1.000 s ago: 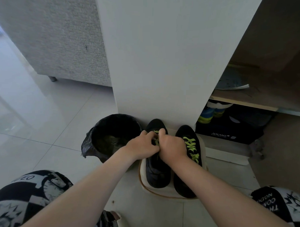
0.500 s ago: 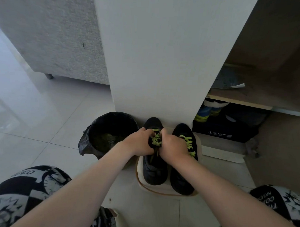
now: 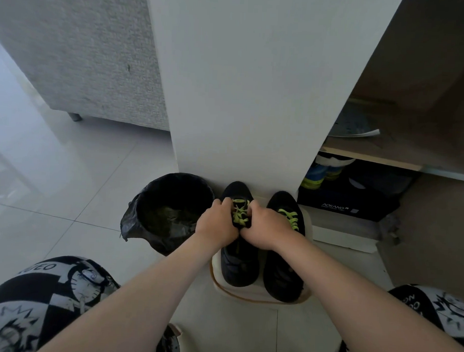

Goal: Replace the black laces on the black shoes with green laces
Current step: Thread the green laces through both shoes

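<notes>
Head view: the left hand (image 3: 218, 224) and right hand (image 3: 263, 227) are close together at lower centre, fingers curled on the green lace (image 3: 239, 211) of the black shoe (image 3: 238, 263). The other shoe (image 3: 282, 277), just right, looks fully laced. Next likely needs even pulling, then tying.

Person is wearing black-and-white comic-print legwear. Left leg fabric (image 3: 37, 300) is showing cartoon faces, spiky starburst shapes, a checker patch and white block letters reading roughly "UEO". Right leg fabric (image 3: 431, 312) is carrying the same print style, with white lettering too skewed to read. Left hand (image 3: 218, 224) and right hand (image 3: 264, 229) are showing bare, with forearms uncovered to the frame edge.
</notes>
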Available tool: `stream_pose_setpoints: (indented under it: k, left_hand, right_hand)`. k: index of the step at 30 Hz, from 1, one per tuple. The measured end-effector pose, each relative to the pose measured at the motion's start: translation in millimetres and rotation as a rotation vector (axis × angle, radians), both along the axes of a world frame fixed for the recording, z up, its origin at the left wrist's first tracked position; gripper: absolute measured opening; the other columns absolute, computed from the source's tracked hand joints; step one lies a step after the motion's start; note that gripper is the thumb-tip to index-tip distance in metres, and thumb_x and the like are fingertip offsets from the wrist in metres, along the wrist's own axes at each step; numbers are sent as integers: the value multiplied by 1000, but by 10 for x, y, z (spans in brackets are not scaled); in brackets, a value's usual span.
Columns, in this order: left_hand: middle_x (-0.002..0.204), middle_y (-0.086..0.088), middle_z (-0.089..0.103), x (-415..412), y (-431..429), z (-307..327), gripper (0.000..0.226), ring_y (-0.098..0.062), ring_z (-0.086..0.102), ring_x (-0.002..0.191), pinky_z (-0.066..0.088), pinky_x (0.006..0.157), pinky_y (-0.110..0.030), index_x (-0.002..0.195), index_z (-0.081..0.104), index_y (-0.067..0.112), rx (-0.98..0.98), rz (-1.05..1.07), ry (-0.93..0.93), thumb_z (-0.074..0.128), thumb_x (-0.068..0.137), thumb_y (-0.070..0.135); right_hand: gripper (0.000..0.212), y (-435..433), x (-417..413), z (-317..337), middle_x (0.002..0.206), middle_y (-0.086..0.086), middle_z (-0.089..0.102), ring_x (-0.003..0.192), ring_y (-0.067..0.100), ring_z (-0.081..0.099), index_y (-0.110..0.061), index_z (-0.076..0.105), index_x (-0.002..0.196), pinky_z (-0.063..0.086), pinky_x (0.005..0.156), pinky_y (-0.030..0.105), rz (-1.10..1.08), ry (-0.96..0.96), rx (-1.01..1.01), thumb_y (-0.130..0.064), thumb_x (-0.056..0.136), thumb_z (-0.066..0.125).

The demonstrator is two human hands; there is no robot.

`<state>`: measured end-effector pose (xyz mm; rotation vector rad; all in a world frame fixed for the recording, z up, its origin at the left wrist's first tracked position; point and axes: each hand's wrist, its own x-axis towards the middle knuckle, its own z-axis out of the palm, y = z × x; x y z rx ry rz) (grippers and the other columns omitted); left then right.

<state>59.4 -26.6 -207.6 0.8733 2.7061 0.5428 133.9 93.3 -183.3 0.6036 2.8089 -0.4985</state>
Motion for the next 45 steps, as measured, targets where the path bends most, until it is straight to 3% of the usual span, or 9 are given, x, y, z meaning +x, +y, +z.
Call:
stream_pose_setpoints:
  k: [4,12,19,24,29,32,36,40,45]
  left_hand:
    - [115,-8,53,17,67,11,40,-29,62,97,48,70,-32,119,45,14,-15,-78,75,60,84,25]
    - [122,-5,49,-11,-26,1,67,-27,54,111,50,84,-38,135,40,20,-57,-118,27,60,79,50]
    - [114,-6,54,21,49,6,43,-28,62,95,46,65,-32,121,46,17,-41,-46,124,60,84,32]
    - [109,-5,59,-134,74,60,42,-24,61,97,53,80,-34,118,50,15,-79,-172,37,58,81,34]
    - [110,2,43,-216,-110,177,58,-15,42,106,44,96,-30,129,49,17,-47,-303,-208,69,79,39]
    - [126,0,47,-158,-196,130,56,-16,48,115,42,99,-28,132,53,24,31,-296,-217,70,81,41]
    - [143,-2,45,-101,-220,55,55,-23,50,127,42,105,-35,140,49,28,38,-294,-178,64,88,40]
    - [159,-2,27,-148,-244,38,69,-24,34,142,31,116,-37,153,32,27,-63,-353,-173,61,93,44]
    - [136,1,51,-98,-166,33,71,-21,54,121,48,99,-40,137,47,29,-108,-356,-92,72,75,52]
  right_hand:
    - [42,-49,62,-27,99,3,64,89,27,66,-18,43,115,47,66,35,-46,62,97,-44,87,60]
    - [30,-101,25,-140,94,3,66,76,25,68,-14,38,113,42,53,31,-43,162,283,-22,91,57]
    - [35,-49,137,-21,105,2,51,91,25,59,-20,43,100,45,66,35,82,203,179,-43,83,64]
    - [17,-45,176,22,141,7,55,117,29,52,-25,75,69,49,83,44,311,280,431,-42,71,76]
    - [25,-178,136,-19,164,13,22,134,35,38,-27,76,106,33,103,57,413,80,667,-41,88,64]
    - [33,-171,103,-7,165,15,15,139,37,29,-27,68,122,26,108,61,369,-27,743,-37,93,60]
    - [31,-182,72,-85,152,11,41,129,34,41,-22,72,119,39,98,53,366,126,626,-32,92,59]
    - [11,-6,113,-95,107,2,58,93,24,57,-12,72,69,50,57,37,324,455,270,-21,75,71]
    - [11,10,214,-171,112,-1,59,90,19,62,-11,72,78,50,70,30,266,432,67,-21,83,71]
